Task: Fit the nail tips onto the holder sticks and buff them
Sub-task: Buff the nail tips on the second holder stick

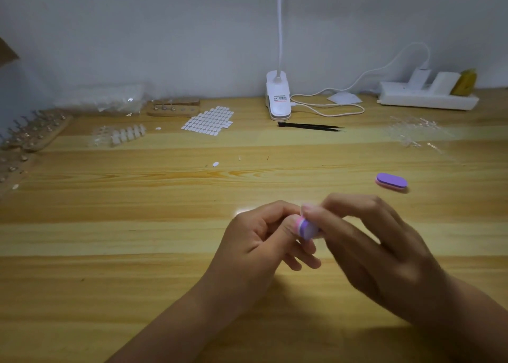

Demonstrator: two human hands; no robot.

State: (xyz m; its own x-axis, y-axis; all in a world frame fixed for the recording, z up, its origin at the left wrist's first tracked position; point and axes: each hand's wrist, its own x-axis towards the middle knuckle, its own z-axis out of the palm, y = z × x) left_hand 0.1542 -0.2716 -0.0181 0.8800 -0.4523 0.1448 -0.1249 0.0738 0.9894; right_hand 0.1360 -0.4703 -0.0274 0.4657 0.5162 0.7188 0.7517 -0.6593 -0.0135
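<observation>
Buffer (305,226): small purple-and-pink block, held above the table (137,252) at near centre, between both hands. Judged light, slightly springy and gritty-faced, so best taken by its long edges. Right hand (376,250): thumb and fingertips pinch the buffer, other fingers loosely spread, blurred. Left hand (261,241): fingers curled, thumb and forefinger closed against the buffer's end. What they hold is hidden, probably a nail tip, thin and brittle. Nail tips (126,136): far left, in rows. Holder sticks (35,132): racked at left edge. Spare buffer (391,182): lying right, well apart.
</observation>
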